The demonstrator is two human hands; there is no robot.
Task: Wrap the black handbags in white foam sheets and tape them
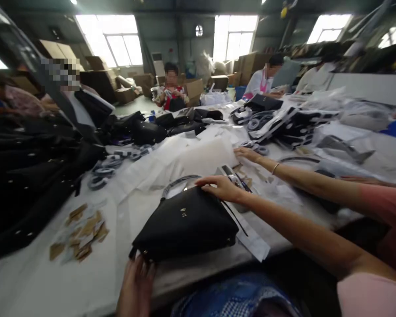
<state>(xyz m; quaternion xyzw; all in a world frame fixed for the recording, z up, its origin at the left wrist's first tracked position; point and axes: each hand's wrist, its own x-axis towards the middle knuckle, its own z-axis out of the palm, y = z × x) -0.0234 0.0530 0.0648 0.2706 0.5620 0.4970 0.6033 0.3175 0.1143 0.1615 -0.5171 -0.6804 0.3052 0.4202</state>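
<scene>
A black handbag [188, 222] with small gold lettering lies tilted on the white table in front of me. Its wrapped handle [180, 179] arches up behind the top edge. My right hand [219, 187] grips that top edge near the handle's end, fingers bent over it. At the bag's lower left corner, my left hand [137, 281] holds it from below, with the fingertips partly hidden by the bag. Beside the bag's right side lies a pale strip [255, 244], and a thin dark strap runs near it.
A co-worker's hand [247, 154] reaches in from the right and touches white wrapping sheets [204, 154]. Small brown packets [86, 233] are heaped on the left. Black bags [36, 185] are piled at far left, more at the back. Several people sit around the table.
</scene>
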